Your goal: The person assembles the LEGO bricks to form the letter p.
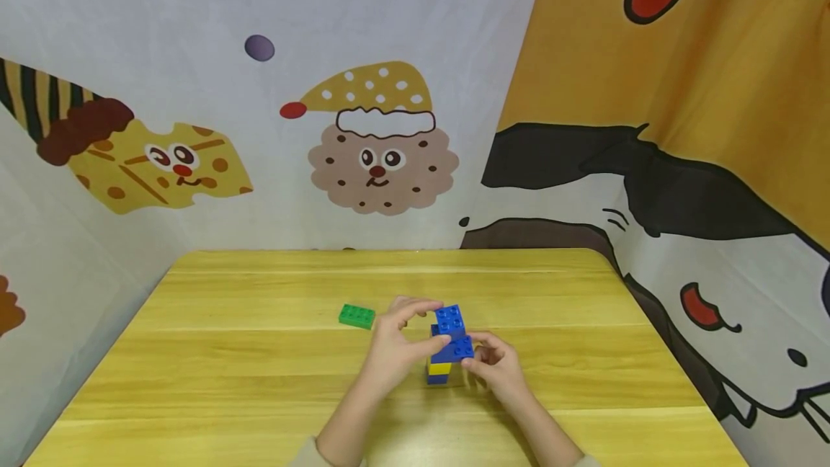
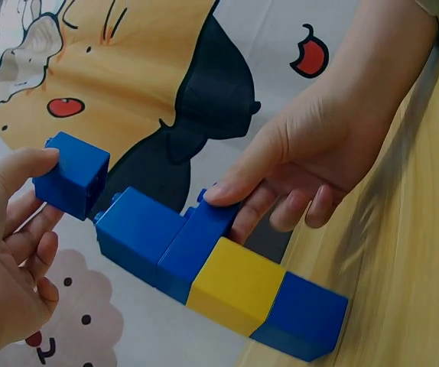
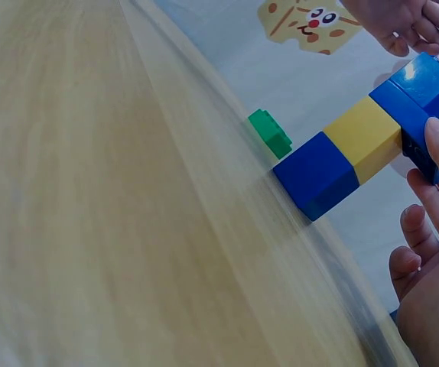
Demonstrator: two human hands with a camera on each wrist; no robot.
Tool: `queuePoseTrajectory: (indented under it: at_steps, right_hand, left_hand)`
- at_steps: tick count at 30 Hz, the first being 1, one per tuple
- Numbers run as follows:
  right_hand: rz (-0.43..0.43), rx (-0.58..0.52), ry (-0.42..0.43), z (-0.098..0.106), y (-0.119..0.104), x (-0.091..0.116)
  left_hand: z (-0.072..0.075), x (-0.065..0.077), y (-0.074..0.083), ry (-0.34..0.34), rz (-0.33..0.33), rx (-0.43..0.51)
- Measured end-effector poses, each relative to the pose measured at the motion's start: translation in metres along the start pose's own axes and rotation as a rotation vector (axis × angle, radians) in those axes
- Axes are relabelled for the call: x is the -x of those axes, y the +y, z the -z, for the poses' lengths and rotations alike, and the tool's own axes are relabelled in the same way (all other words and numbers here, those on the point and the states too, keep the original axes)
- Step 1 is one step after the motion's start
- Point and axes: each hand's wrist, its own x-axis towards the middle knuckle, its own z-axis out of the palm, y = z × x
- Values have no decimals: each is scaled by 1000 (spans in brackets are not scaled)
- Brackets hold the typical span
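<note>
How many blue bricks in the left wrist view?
4: base brick, jutting brick above the yellow brick, upper brick stacked on that, and separate brick pinched in the left hand. Any hidden ones can't be counted.

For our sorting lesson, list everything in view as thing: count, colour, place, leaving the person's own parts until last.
Table: one, yellowish wood, under the bricks.
Printed cloth: count unclear, multicoloured, behind and beside the table.
Flat brick: one, green, on the table.
Stacked blue bricks: three, blue, in the upright stack.
Yellow brick: one, yellow, above the stack's bottom brick.
Loose brick: one, blue, held above the stack.
Sleeves: two, beige, bottom edge.
Left hand: one, bare, pinching the loose brick.
Right hand: one, bare, gripping the stack.
</note>
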Motion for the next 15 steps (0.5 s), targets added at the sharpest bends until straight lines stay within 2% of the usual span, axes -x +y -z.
queuePoseTrajectory:
  at_steps: [8, 15]
  right_hand:
    - [1, 2, -15, 1, 1, 1]
    - [-8, -4, -24, 1, 1, 1]
  left_hand:
    - [-12, -3, -2, -28, 37, 29]
    - [-19, -6, -5, -43, 57, 1]
